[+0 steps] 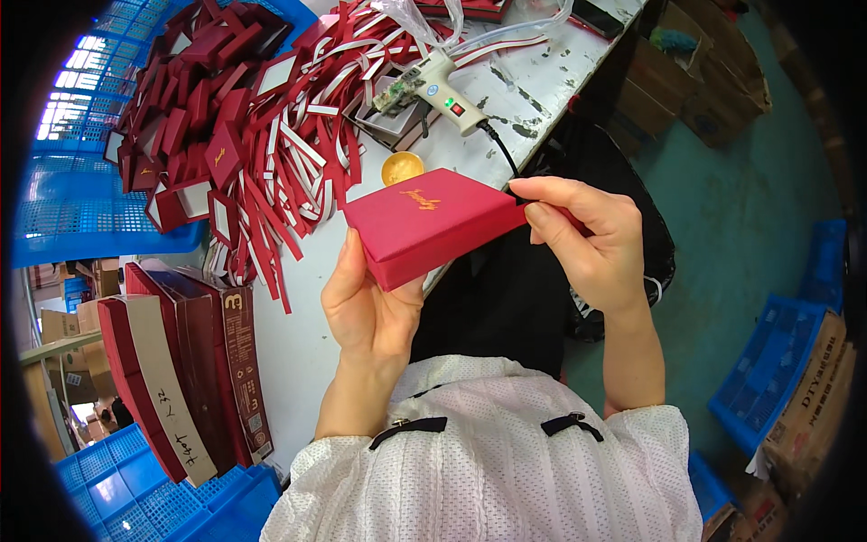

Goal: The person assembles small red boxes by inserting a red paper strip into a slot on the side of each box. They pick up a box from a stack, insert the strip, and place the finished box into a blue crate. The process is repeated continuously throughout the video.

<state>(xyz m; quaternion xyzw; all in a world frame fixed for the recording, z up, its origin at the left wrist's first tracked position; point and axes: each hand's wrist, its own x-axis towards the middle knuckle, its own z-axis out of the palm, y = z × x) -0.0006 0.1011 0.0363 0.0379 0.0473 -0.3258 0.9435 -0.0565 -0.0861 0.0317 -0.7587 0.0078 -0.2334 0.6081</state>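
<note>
A flat crimson jewelry box (433,217) with gold lettering on its lid is held tilted above the front edge of the table. My left hand (366,312) is closed around its left end, thumb up along the side and fingers underneath. At the opposite end, my right hand (587,239) pinches a red strip (517,219) that runs along the near side of the box; whether it is stuck down there cannot be seen. Beyond the box, a cream glue gun (442,95) with a lit green light lies on a small stack of boxes. A small yellow cup (402,168) stands between them.
Many red-and-white strips (289,172) spread over the white table (506,104). Red boxes (194,117) pile up by a blue basket (99,203) at far left. Large dark-red boxes (172,361) stand upright at left. Blue crates (768,370) and cartons sit on the right floor.
</note>
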